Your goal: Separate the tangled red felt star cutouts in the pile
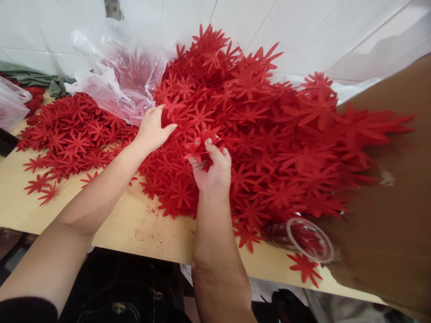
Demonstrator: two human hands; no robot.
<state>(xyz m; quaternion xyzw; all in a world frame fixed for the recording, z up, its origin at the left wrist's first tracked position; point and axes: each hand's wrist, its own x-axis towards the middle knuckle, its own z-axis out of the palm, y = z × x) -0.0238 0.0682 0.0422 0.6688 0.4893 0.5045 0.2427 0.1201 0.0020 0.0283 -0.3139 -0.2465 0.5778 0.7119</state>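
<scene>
My right hand holds a small bunch of red fabric leaves with narrow, finger-like lobes. Its thumb presses on them, and thin dark stems show below, by the palm. To the left, my left hand reaches to the edge of a big heap of the same red leaves. The thumb and fingers there are apart; the fingertips are partly hidden against the red, and nothing shows in the gap. Flat red leaf pieces lie loosely piled beyond my left forearm.
A clear plastic bag stands behind my left hand. On the right, a clear plastic cup lies on its side beside a brown cardboard sheet. The wooden table has red crumbs near its front edge. A white tiled wall rises behind.
</scene>
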